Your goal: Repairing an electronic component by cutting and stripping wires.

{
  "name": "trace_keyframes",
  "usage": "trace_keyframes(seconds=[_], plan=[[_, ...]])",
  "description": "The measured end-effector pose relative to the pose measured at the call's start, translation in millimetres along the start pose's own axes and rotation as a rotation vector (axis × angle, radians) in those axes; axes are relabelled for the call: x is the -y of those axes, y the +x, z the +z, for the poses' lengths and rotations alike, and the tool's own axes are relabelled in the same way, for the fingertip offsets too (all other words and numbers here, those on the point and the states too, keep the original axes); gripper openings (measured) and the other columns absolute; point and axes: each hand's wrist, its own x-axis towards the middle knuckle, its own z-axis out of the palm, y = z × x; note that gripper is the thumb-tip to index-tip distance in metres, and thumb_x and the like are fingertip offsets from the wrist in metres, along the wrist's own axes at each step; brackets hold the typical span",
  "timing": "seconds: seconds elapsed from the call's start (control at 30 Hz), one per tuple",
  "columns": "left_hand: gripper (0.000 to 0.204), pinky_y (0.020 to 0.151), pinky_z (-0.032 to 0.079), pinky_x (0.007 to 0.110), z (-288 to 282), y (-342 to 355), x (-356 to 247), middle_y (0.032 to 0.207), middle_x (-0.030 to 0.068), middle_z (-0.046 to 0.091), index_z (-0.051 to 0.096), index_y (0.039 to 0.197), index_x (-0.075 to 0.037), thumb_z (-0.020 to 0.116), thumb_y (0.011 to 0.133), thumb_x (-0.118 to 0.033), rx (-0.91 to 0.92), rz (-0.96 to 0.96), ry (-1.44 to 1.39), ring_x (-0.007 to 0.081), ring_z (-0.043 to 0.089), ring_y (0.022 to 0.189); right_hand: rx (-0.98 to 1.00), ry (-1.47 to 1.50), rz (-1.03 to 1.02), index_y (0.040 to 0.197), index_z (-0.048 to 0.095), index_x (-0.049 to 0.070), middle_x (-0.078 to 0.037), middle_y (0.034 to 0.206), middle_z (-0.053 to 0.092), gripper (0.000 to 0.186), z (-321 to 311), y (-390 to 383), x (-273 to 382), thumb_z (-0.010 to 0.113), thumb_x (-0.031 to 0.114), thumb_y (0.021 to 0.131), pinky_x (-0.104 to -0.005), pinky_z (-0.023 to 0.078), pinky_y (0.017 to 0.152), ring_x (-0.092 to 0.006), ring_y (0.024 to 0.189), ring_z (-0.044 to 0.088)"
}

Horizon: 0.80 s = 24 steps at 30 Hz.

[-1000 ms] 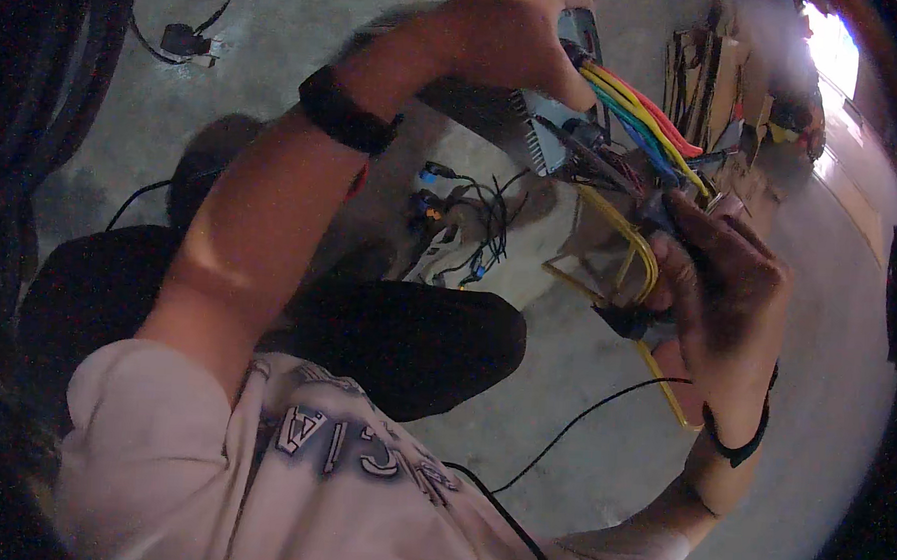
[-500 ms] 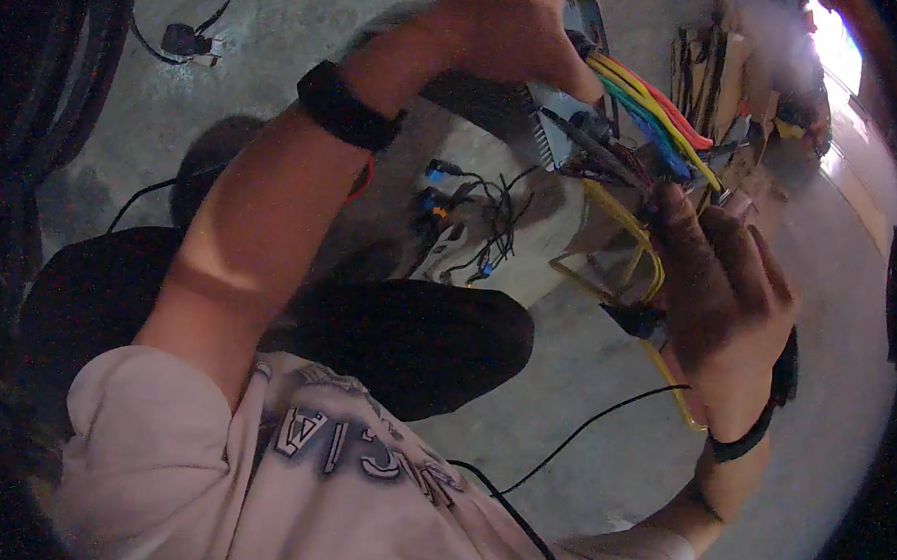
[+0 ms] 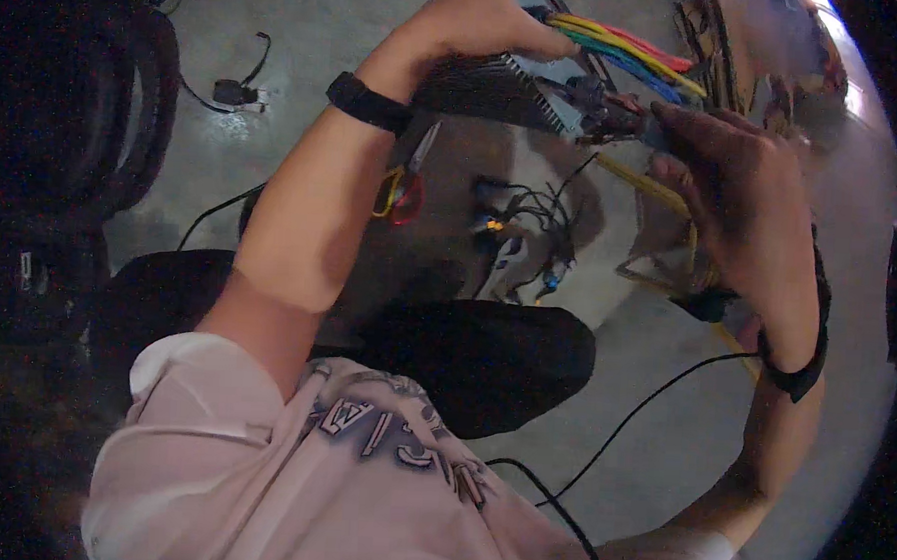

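Note:
At the top of the head view my left hand (image 3: 495, 22) is closed on a dark metal box with cooling fins (image 3: 487, 87). Its fingertips are mostly out of sight. Red, yellow, green and blue thick wires (image 3: 629, 50) run from the box toward the right. Below them, a bundle of thin dark wires (image 3: 608, 115) leads to my right hand (image 3: 738, 178). The right fingers and thumb are bent round the end of this bundle. What exactly sits between the fingertips is too dim to make out.
Red-and-yellow-handled scissors (image 3: 402, 193) lie on the floor beside my left forearm. Several loose dark wires with connectors (image 3: 531, 224) lie in the middle. A yellow frame (image 3: 662, 194) stands below my right hand. A small black part with leads (image 3: 236, 93) is at upper left, beside black tyres (image 3: 140, 116).
The view has shifted, bringing the scissors into sight. My right hand has risen relative to the box and turned, with its fingers now pointing left at the thin wires. My left hand keeps its hold.

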Motion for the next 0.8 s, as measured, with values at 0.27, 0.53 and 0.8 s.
trace_keyframes(seconds=[0.27, 0.53, 0.8], plan=[[0.065, 0.085, 0.053, 0.035, 12, 8, 22, 0.108, 0.0092, 0.071, 0.062, 0.123, -0.001, 0.092, 0.072, -0.029, -0.179, 0.181, 0.122, 0.0198, 0.068, 0.089, -0.091, -0.078, 0.03, 0.117, 0.073, -0.001, -0.02, 0.106, 0.072, 0.032, -4, -46, 1, 0.071, 0.004, 0.085, -0.0422, 0.056, 0.085, -0.0371, 0.097, 0.072], [0.054, 0.083, 0.058, 0.032, 15, -10, -12, 0.107, 0.0107, 0.07, 0.059, 0.123, -0.004, 0.086, 0.079, -0.016, -0.076, 0.0, -0.007, 0.0178, 0.071, 0.092, -0.282, -0.102, -0.05, 0.112, 0.074, 0.0, -0.018, 0.098, 0.071, 0.027, 29, -56, -31, 0.072, 0.003, 0.085, -0.0409, 0.056, 0.081, -0.0348, 0.093, 0.073], [0.049, 0.085, 0.06, 0.033, 15, 2, 9, 0.106, 0.0094, 0.071, 0.059, 0.123, -0.005, 0.083, 0.08, -0.012, -0.101, 0.052, -0.132, 0.0186, 0.072, 0.094, -0.244, -0.129, -0.051, 0.111, 0.074, 0.001, -0.016, 0.1, 0.071, 0.026, 34, -61, -35, 0.072, 0.002, 0.084, -0.041, 0.056, 0.079, -0.0351, 0.089, 0.072]])
